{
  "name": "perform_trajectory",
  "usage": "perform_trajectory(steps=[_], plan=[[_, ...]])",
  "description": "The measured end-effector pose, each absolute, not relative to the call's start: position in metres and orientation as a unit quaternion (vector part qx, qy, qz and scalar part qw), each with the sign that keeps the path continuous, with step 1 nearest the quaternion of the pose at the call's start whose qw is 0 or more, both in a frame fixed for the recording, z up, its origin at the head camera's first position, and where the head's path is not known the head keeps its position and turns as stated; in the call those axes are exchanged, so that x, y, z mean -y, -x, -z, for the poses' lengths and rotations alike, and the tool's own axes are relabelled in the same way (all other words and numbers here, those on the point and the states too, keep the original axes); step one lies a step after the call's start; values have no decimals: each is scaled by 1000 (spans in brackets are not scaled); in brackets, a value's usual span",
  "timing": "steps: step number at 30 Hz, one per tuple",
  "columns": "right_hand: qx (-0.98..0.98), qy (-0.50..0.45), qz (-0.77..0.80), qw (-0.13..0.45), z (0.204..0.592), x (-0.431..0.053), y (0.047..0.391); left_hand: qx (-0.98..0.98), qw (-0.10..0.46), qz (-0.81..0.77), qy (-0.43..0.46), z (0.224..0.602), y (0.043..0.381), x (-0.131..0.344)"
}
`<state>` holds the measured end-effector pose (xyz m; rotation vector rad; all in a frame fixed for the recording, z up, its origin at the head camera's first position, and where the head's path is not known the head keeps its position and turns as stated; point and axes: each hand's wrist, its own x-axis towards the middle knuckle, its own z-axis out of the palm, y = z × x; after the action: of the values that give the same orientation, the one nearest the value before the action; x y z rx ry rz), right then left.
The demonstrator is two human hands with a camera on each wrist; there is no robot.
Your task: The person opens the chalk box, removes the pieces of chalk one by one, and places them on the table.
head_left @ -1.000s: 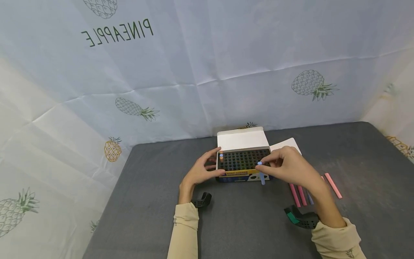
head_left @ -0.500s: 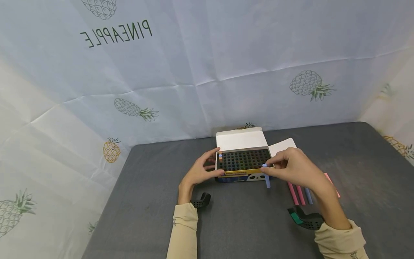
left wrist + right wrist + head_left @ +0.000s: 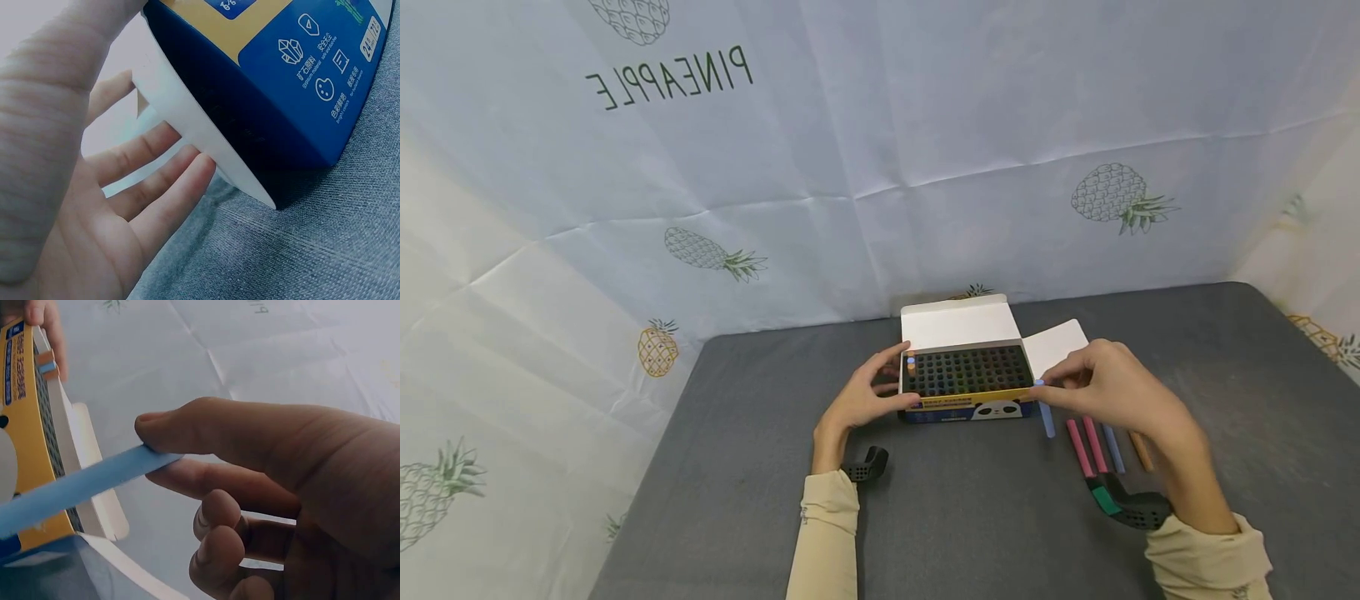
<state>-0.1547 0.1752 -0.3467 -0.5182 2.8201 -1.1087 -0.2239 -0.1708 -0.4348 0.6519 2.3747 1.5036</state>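
Observation:
My left hand (image 3: pixel 865 396) holds the left end of an open chalk box (image 3: pixel 951 403), thumb at its front corner and index finger toward the back corner. In the left wrist view, fingertips touch the box's white end flap (image 3: pixel 187 134). My right hand (image 3: pixel 1120 396) pinches the top end of a blue chalk stick (image 3: pixel 94 484) between thumb and index finger. The stick hangs down slightly tilted just off the box's right front corner. A black tray of holes (image 3: pixel 973 371) fills the box. Orange and blue chalk ends (image 3: pixel 912 361) show in its left column.
On the dark grey table (image 3: pixel 737 500), two pink chalk sticks (image 3: pixel 1087 447), a blue chalk (image 3: pixel 1113 450) and an orange-brown chalk (image 3: pixel 1141 451) lie beneath my right wrist. The box's white lid (image 3: pixel 957 323) stands up behind it, and a side flap (image 3: pixel 1051 346) sticks out right.
My right hand has moved right with the blue chalk, from in front of the box to past its right front corner. The left hand stays at the box's left end.

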Motion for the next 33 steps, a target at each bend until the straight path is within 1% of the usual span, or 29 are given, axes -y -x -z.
perform_trajectory(steps=[4,9,13,24,33], plan=[[-924,150,350,36,348,-185,156,-815,128,-518,-227,429,221,170],[-933,119,338,39,349,-202,156,-817,123,-516,-224,447,229,172],[-938,98,329,40,348,-215,157,-816,117,-519,-224,454,232,173],[-945,64,317,51,350,-244,157,-814,116,-525,-218,455,232,175],[-959,6,275,68,361,-285,157,-815,118,-523,-218,455,232,175]])
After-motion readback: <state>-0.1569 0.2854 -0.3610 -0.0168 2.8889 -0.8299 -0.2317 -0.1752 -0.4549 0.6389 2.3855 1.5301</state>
